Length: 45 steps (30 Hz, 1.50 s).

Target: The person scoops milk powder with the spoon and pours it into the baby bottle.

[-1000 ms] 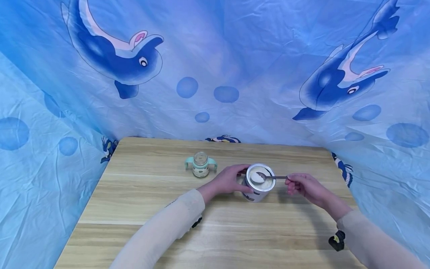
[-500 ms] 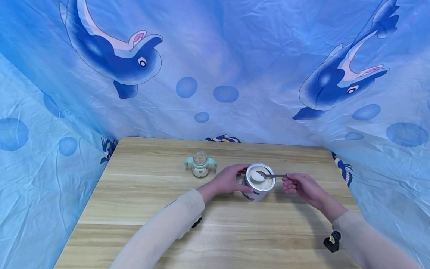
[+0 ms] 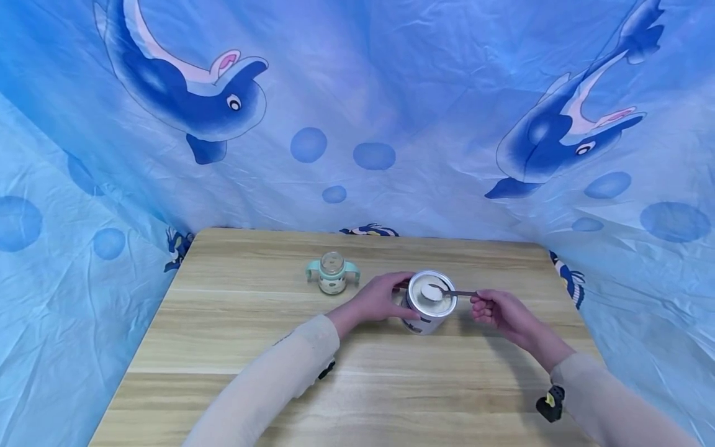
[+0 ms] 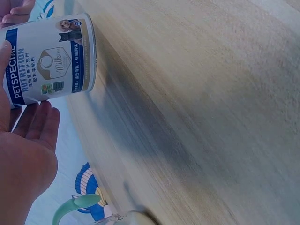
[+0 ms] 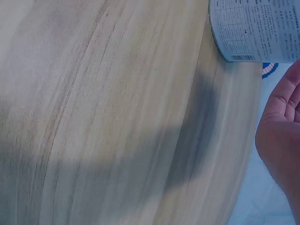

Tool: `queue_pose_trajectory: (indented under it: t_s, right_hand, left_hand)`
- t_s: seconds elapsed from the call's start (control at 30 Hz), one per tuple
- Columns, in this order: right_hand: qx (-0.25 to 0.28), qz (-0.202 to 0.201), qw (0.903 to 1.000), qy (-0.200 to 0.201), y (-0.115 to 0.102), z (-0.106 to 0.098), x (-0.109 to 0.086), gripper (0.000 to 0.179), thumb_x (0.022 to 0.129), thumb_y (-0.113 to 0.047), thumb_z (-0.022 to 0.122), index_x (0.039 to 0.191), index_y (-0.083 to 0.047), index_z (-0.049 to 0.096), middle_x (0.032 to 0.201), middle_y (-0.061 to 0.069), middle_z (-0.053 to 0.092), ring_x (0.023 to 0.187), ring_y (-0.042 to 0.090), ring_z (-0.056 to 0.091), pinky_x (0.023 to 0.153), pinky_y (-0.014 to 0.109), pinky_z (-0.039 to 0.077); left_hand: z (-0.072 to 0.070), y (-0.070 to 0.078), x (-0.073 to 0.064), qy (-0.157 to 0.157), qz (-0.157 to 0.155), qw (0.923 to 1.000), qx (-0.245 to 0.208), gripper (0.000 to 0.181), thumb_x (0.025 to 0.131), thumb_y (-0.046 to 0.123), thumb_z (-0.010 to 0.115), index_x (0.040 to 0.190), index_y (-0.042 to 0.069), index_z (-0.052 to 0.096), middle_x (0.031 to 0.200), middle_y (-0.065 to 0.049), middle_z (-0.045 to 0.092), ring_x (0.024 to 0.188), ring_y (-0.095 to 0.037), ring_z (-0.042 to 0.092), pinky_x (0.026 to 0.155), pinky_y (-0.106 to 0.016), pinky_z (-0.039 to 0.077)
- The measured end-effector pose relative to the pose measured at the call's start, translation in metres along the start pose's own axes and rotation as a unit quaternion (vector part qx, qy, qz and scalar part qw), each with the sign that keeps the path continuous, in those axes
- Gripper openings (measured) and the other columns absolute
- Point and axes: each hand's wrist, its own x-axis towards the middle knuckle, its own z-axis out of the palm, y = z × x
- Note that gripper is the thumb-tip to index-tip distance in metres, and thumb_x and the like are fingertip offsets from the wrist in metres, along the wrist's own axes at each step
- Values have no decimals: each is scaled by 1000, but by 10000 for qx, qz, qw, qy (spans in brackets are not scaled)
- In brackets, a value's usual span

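An open can of milk powder (image 3: 426, 325) stands on the table, its pet-nutrition label facing the left wrist view. My left hand (image 3: 385, 299) holds the can from its left side, thumb at the front and fingers round the back. With the right hand (image 3: 503, 315) I pinch the handle of a dark spoon (image 3: 461, 293). The spoon's bowl, heaped with white powder (image 3: 431, 292), is over the can's mouth. In the right wrist view, part of my right hand (image 5: 281, 126) shows beside the can (image 5: 258, 30); the spoon is out of that view.
A clear baby bottle (image 3: 332, 275) with mint-green handles stands on the wooden table (image 3: 251, 323), left of the can. Blue dolphin-print cloth (image 3: 357, 112) hangs behind the table and along both sides.
My right hand has shifted slightly left, and the loaded spoon has moved a little within the can's mouth. The left hand keeps its hold on the can.
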Motion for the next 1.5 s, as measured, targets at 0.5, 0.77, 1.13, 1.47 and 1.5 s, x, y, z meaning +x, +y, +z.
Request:
queue_pose_trajectory:
  t_s: [0.5, 0.77, 1.13, 1.47, 1.5]
  right_hand:
    - [136, -106, 9998, -114, -3, 2, 1, 52, 117, -7, 29, 100, -4, 78, 87, 3, 78, 83, 11, 76, 79, 25, 65]
    - [-46, -103, 9999, 54, -6, 6, 2, 46, 117, -9, 35, 101, -4, 77, 88, 3, 78, 83, 10, 75, 80, 25, 65]
    - [-301, -136, 9993, 166, -16, 11, 2, 44, 117, -12, 38, 101, -7, 79, 89, 3, 78, 83, 10, 76, 82, 25, 65]
    - [-335, -261, 9989, 212, -26, 16, 0, 45, 117, -11, 37, 101, -4, 79, 88, 3, 78, 83, 11, 76, 81, 25, 65]
    - [-332, -308, 9988, 189, -27, 17, 0, 46, 117, -10, 37, 101, -4, 79, 88, 3, 78, 83, 11, 76, 81, 25, 65]
  left_hand:
    - [-3, 1, -3, 76, 72, 9999, 27, 90, 80, 44, 96, 157, 24, 53, 147, 10, 64, 135, -7, 58, 117, -30, 45]
    - [-5, 3, -4, 106, 67, 9999, 55, 91, 80, 44, 96, 157, 24, 53, 147, 10, 64, 136, -7, 58, 118, -30, 45]
    - [-13, 8, -7, 78, -51, 9999, 60, 98, 80, 44, 96, 161, 21, 48, 155, 6, 59, 141, -13, 55, 119, -32, 45]
    - [-30, 21, -9, -53, -122, 9998, 140, 106, 77, 44, 97, 165, 19, 43, 163, 1, 51, 145, -20, 53, 118, -32, 46]
    - [-32, 23, -9, -63, -125, 9998, 166, 106, 77, 45, 97, 165, 20, 42, 163, 2, 51, 146, -19, 52, 119, -33, 46]
